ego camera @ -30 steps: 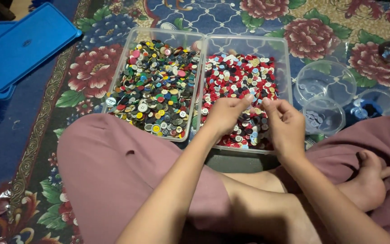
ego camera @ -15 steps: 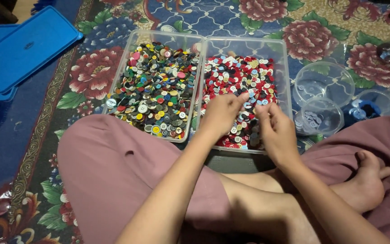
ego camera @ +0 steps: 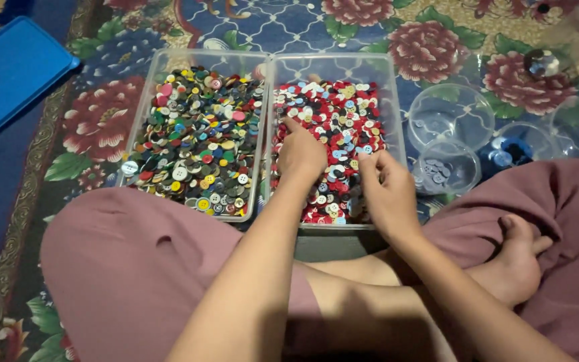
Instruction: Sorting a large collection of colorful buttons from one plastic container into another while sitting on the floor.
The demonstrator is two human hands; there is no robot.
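Down on the floral carpet [ego camera: 437,40], two clear rectangular bins sit side by side, touching along their long walls, just beyond the person's crossed legs. On the left, the left bin [ego camera: 143,117] holds a dense heap of mixed buttons [ego camera: 196,141] in green, yellow, black, white and pink. Next to it on the right, the right bin [ego camera: 395,100] holds mostly red, white and light blue buttons [ego camera: 333,110], piled thickest toward the far end.

Both hands are in the right bin. The left hand [ego camera: 301,153] lies palm down on the red pile, its index finger stretched toward the far left part of the heap and the other fingers curled under; whether it holds a button cannot be told. The right hand [ego camera: 387,191] rests at the near right side of the same bin with fingers curled narrow, thumb against fingertips as if pinching something small, though the item itself is not visible.

Right of the bins stand small clear round cups: a far cup [ego camera: 450,114] with a few pale buttons, a near cup [ego camera: 445,167] with grey-blue ones, and a third cup [ego camera: 514,149] holding dark blue pieces. A blue plastic lid [ego camera: 8,74] lies at the far left
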